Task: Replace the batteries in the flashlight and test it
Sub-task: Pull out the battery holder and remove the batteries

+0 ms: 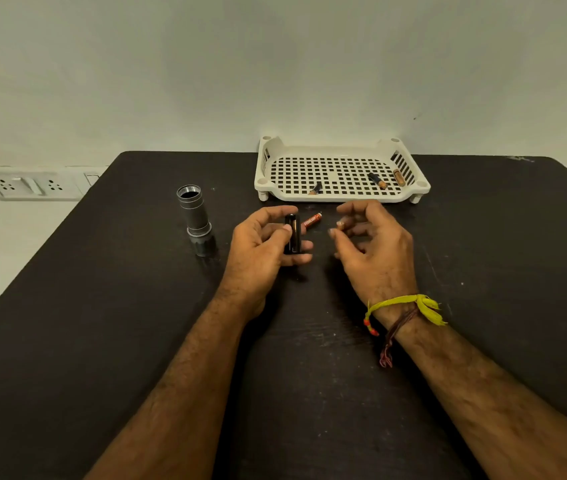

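The left hand (pixel 268 242) grips the black battery holder (pixel 292 233) upright above the desk (pixel 102 341); the right hand (pixel 367 237) pinches what looks like a small battery, mostly hidden. A red battery (pixel 312 221) lies just beyond the holder. The open flashlight body (pixel 194 216) stands to the left. Seating a cell backwards would likely leave the light dead.
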